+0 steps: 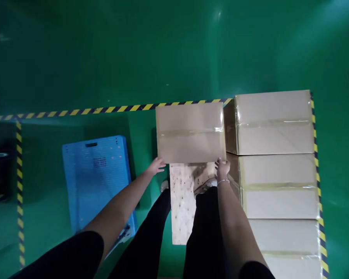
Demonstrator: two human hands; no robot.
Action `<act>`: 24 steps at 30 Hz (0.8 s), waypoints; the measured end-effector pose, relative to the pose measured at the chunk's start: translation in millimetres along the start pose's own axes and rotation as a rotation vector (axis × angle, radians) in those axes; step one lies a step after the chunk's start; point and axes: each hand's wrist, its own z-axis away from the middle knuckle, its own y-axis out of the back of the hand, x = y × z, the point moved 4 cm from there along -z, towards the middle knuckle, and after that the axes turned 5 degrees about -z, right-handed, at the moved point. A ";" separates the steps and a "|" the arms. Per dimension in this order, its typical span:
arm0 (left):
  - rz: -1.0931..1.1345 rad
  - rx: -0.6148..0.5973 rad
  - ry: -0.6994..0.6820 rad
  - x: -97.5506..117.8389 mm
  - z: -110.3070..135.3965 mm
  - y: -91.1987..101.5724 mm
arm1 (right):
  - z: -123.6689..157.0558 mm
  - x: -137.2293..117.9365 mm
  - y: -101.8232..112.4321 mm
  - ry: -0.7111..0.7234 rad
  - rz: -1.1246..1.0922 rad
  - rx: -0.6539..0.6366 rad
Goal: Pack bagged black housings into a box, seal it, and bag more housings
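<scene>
Cardboard box (pixel 191 132) lying flat, long axis running left to right across the view, broad top face turned up toward the camera. Strip of clear tape along this long axis, across the middle of the top. Plain brown, closed, no print visible.

Placed at the far end of a pale wooden board (pixel 182 201), on the green floor (pixel 104 58), just beside a row of bigger taped boxes (pixel 275 155) on its right; touching them or not, cannot tell.

Left hand (pixel 156 166) at the near left corner of the box, fingers stretched forward and pressed on its lower edge. Right hand (pixel 222 167), with a thin bracelet on the wrist, at the near right corner, fingers curled on the edge. Both hands spread against the box, one on each side, box lying ahead of them, away from the body.

Blue plastic crate (pixel 97 178) flat on the floor to the left, well apart. Yellow-black striped tape (pixel 104 109) on the floor behind the box.
</scene>
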 end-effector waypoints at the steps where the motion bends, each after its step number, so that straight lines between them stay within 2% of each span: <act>1: -0.041 -0.002 -0.024 17.0 -5.1 -5.1 | -6.2 -8.2 -4.3 -0.004 -0.008 0.014; 3: -0.111 -0.004 -0.061 41.1 -11.8 -15.0 | -15.1 -19.7 -8.1 -0.010 -0.017 0.051; 5: -0.169 -0.005 -0.080 51.9 -13.5 -24.1 | -20.5 -26.4 -7.7 -0.010 -0.024 0.085; 11: -0.261 -0.029 -0.105 44.9 -3.0 -46.3 | -27.4 -31.5 -6.3 0.002 -0.040 0.158; 14: -0.291 -0.038 -0.116 42.0 -2.2 -52.3 | -27.3 -33.2 -11.5 -0.002 -0.034 0.146; 18: -0.309 -0.063 -0.109 44.3 -10.5 -51.1 | -23.1 -37.6 -12.0 -0.017 0.023 0.093; 21: -0.254 -0.129 -0.133 39.5 -4.1 -46.2 | -2.1 -33.5 5.6 -0.025 0.120 -0.010; 23: -0.191 -0.216 -0.197 27.2 22.1 -42.5 | 32.5 -24.5 33.6 -0.035 0.206 -0.087; 24: -0.156 -0.281 -0.247 18.0 44.3 -40.5 | 57.5 -19.0 52.9 -0.041 0.248 -0.118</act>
